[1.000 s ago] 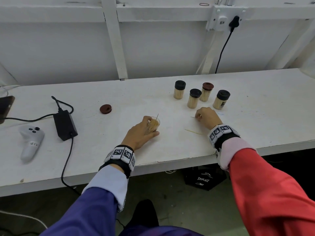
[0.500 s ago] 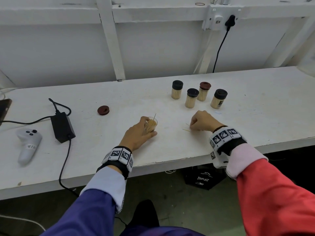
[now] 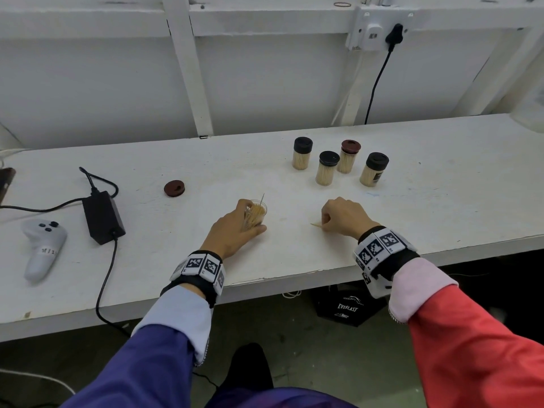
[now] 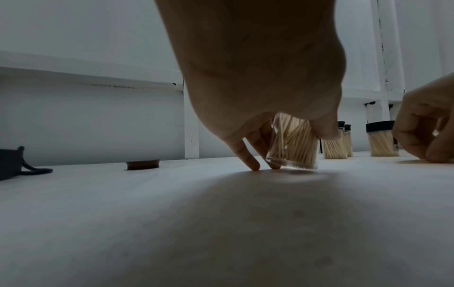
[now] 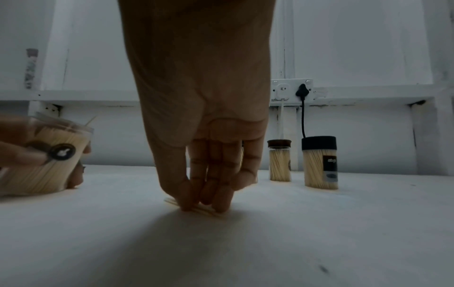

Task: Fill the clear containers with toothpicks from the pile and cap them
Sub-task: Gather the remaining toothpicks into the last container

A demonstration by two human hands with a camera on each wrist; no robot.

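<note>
Head view: right hand [image 3: 344, 216] has dropped from near the capped containers [image 3: 326, 168] to the table's [image 3: 441, 201] near side, fingers curled, pinching loose toothpicks [image 3: 316, 225]. Left hand [image 3: 235, 228] hasn't moved, fingers wrapped round the open container [image 3: 256, 212], which is nearly full w/ one pick poking up.

Left wrist view: that container [image 4: 292, 145] sits tilted on the table, thumb & fingers around it; spare cap [image 4: 143, 164] lies well left.

Right wrist view: fingertips [image 5: 186, 203] press the picks [image 5: 203, 210] flat, not yet lifted. Pile looks about used up, so probably last strays before capping.
</note>
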